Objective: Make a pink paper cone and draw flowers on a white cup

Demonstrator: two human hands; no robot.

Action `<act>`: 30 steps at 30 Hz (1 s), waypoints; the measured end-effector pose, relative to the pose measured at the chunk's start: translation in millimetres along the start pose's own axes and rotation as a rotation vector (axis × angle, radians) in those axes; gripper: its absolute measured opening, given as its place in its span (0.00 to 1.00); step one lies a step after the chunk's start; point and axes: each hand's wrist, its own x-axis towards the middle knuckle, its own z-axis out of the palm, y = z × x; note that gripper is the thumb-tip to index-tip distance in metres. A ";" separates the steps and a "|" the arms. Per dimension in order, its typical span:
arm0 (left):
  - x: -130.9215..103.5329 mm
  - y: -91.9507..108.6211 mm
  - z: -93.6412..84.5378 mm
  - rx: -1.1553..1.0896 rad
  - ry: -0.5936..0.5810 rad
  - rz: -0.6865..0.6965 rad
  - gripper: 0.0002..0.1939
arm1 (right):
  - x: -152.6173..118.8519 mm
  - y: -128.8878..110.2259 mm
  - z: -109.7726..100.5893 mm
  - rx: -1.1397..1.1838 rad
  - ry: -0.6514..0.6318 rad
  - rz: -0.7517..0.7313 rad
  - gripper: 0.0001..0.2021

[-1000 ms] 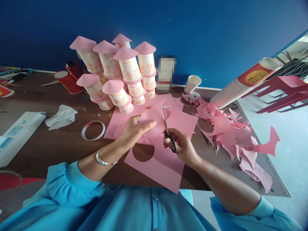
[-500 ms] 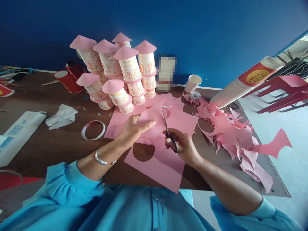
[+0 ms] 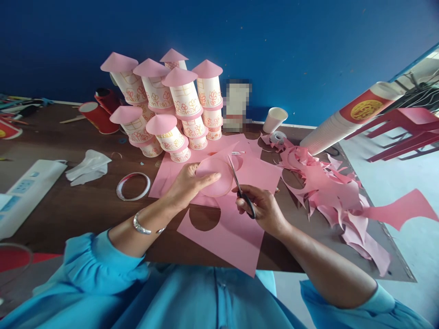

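My left hand (image 3: 194, 182) pinches a pink paper circle (image 3: 219, 176), its thumb lying on the top face. A pointed flap of paper still sticks up from the circle's far edge. In my right hand (image 3: 262, 205) are black-handled scissors (image 3: 241, 188), their blades at the circle's right edge and pointing away from me. Whether the blades are parted is hard to see. Beneath both hands lie pink paper sheets (image 3: 236, 237), the nearest with a round hole cut at its left side.
Paper-cup towers (image 3: 187, 98) with pink cone roofs stand at the back left. Pink scraps (image 3: 322, 187) heap on the right beside a long stack of cups (image 3: 329, 130). A tape roll (image 3: 133, 197), crumpled tissue (image 3: 89, 167) and power strip (image 3: 32, 196) lie left. One cup (image 3: 275, 119) stands behind.
The scissors have shifted slightly along the circle's right edge. A pink scrap at the far right has swung further outward over the table edge.
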 end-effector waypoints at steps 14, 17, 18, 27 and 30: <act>2.3 -1.2 -4.3 0.027 0.033 0.028 0.13 | -1.4 -2.5 0.4 0.004 0.010 0.016 0.26; 2.6 -1.7 -4.3 0.030 0.043 0.044 0.12 | -1.8 -2.6 0.0 0.013 0.008 0.022 0.26; 2.6 -1.2 -4.1 0.028 0.047 0.042 0.12 | -1.8 -2.3 -0.1 0.013 0.007 0.022 0.25; 2.6 1.2 -3.7 0.008 0.048 0.055 0.11 | -1.7 0.1 -0.6 0.008 0.006 0.011 0.25; 3.4 -1.3 -5.1 -0.004 0.025 0.050 0.13 | -1.8 -0.9 -1.6 0.000 -0.005 0.015 0.25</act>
